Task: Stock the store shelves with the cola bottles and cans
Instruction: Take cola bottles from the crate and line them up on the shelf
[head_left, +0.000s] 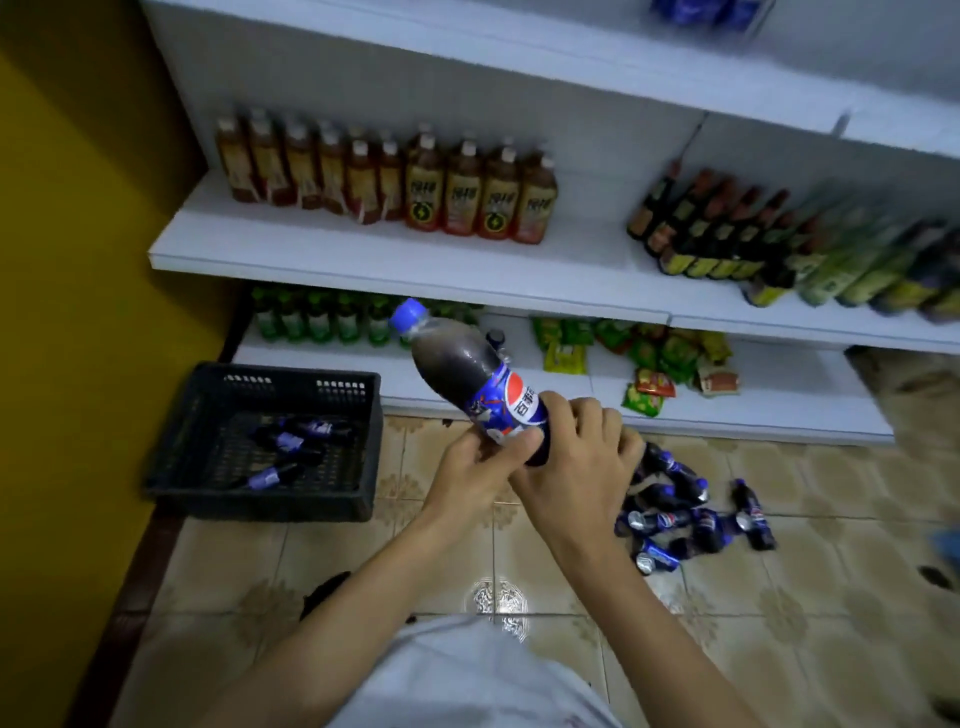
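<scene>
Right now both hands are on one cola bottle (467, 371), held in the air just in front of the lowest shelf (769, 405), tilted so its blue cap points up and left. The right hand (576, 457) is wrapped round the bottle's bottom end; the left hand (475, 460) pinches it at the lower edge of the label. On the left a black crate (260, 503) sits on the tiled floor (234, 571) with a few more cola bottles (291, 441) lying inside. Behind the right hand a heap of cola bottles and cans (680, 514) lies on the floor. Green bottles (311, 319) and snack packets (660, 358) fill the lowest shelf, amber drink bottles (415, 192) the one above
</scene>
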